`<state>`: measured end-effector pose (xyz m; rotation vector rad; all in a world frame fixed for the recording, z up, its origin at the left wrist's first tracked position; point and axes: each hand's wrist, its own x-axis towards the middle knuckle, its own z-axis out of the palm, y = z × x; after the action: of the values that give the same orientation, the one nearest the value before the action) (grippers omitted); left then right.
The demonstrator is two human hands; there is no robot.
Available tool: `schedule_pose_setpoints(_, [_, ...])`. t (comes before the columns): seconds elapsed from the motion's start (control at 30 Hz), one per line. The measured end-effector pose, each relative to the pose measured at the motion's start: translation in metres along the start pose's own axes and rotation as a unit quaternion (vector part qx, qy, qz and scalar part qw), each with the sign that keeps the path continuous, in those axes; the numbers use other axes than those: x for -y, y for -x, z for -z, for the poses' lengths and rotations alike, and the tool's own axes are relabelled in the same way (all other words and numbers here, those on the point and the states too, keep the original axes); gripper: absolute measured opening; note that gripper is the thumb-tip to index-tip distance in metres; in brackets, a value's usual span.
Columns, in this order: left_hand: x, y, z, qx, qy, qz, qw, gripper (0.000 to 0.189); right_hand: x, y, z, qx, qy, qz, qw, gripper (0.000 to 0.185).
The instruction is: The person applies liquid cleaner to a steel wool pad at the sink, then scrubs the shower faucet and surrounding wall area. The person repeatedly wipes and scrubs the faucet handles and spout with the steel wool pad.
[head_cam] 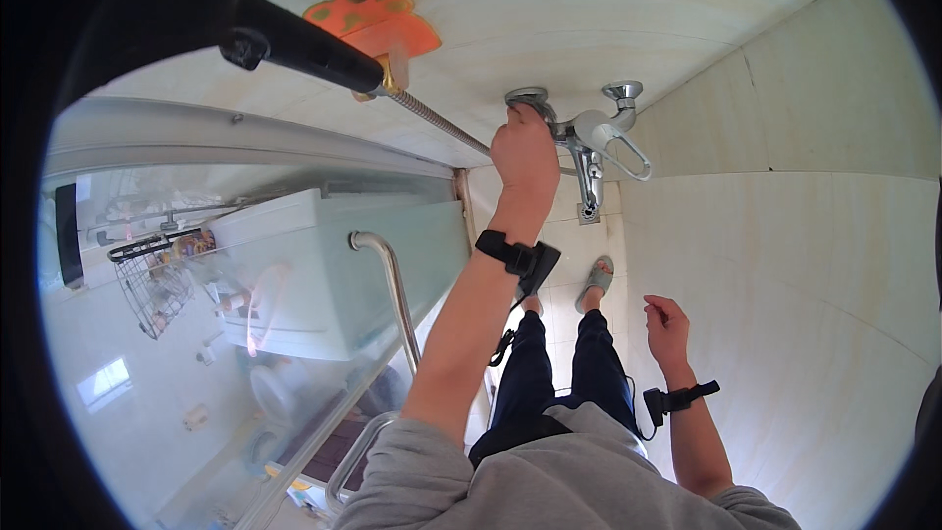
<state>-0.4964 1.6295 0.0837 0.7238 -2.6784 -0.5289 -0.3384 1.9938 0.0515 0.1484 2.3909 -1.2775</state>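
My left hand point(525, 147) is closed around a grey cloth or scrubber point(543, 110), of which only a little shows, at the left wall connection of a chrome shower mixer tap point(586, 134). The tap's loop lever point(634, 154) points down to the right, above its spout. My right hand point(668, 327) hangs low at the right near the tiled wall, fingers curled and nothing seen in it. A metal shower hose point(441, 123) runs behind my left hand up to a black hand shower point(316, 44), held at an orange wall holder point(394, 22).
A glass shower door with a metal handle point(397, 294) stands at the left. Through it show a wire basket point(154, 294), a white washing machine or cabinet and a toilet. A floor drain point(588, 215) lies below the spout, with my slippered feet nearby. The tiled wall point(773, 258) rises at the right.
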Motion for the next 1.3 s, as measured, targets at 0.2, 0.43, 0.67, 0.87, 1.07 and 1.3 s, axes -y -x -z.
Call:
schedule_pose_setpoints(0.2, [0.005,-0.009,0.017,-0.094,-0.123,-0.288,0.945,0.023,0.009,-0.009,-0.002,-0.003,-0.052,0.026,0.998,0.017])
schedule_pose_setpoints(0.43, [0.021,-0.055,0.033,0.038,-0.215,-0.461,0.860,0.019,-0.004,-0.009,0.016,-0.041,-0.073,-0.001,0.997,0.017])
schedule_pose_setpoints(0.67, [0.032,-0.052,0.037,0.046,-0.177,-0.446,0.876,0.018,-0.028,0.006,0.013,-0.061,-0.076,-0.011,0.995,0.017])
schedule_pose_setpoints(0.87, [0.022,-0.068,0.034,0.122,-0.275,-0.511,0.805,0.022,-0.034,0.016,0.017,-0.063,-0.080,-0.032,0.994,0.017])
schedule_pose_setpoints(1.07, [0.035,-0.027,0.033,0.060,-0.166,-0.278,0.944,0.018,-0.027,0.017,0.015,-0.076,-0.093,-0.007,0.993,0.016])
schedule_pose_setpoints(1.3, [0.039,0.036,0.026,-0.011,0.061,-0.002,0.998,0.028,0.032,-0.023,-0.010,0.018,-0.166,0.045,0.985,0.026])
